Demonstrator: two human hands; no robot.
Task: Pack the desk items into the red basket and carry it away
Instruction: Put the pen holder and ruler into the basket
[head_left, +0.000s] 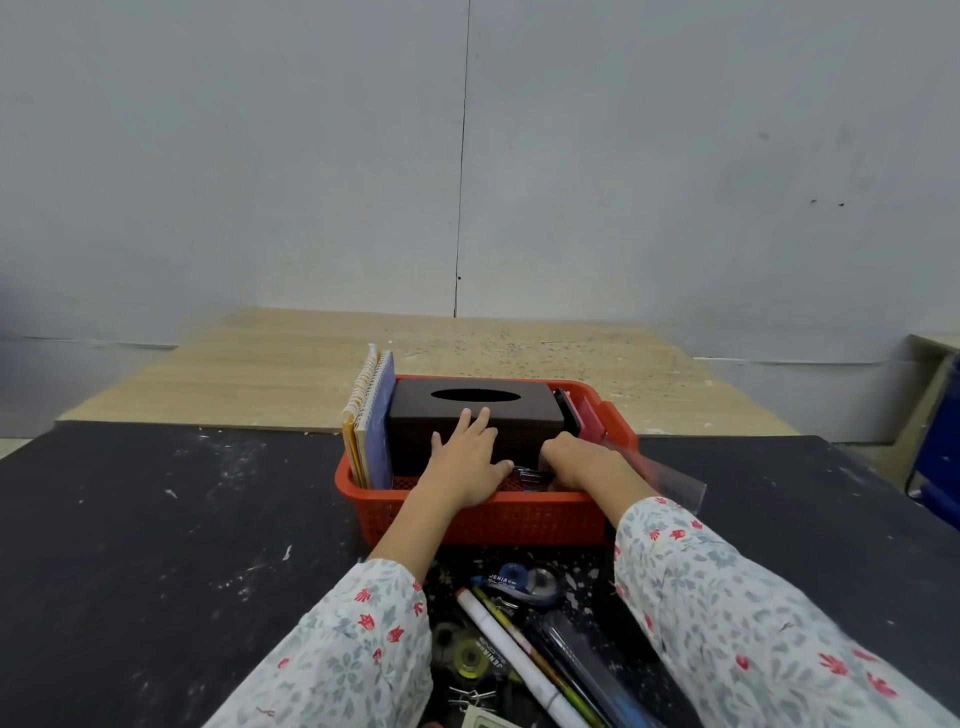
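The red basket stands on the dark desk in front of me. Inside it a dark brown tissue box lies lengthwise. Two spiral notebooks stand upright against its left wall, and a black and pink item sits at its right end. My left hand lies flat with fingers spread on the front of the tissue box. My right hand reaches into the basket's front right, fingers curled around a small dark object that I cannot identify. A clear ruler sticks out over the right rim.
Between my sleeves, near the desk's front edge, lie loose pens and markers, correction tape, tape rolls and binder clips. A wooden board lies behind the dark desk. A blue object stands at far right.
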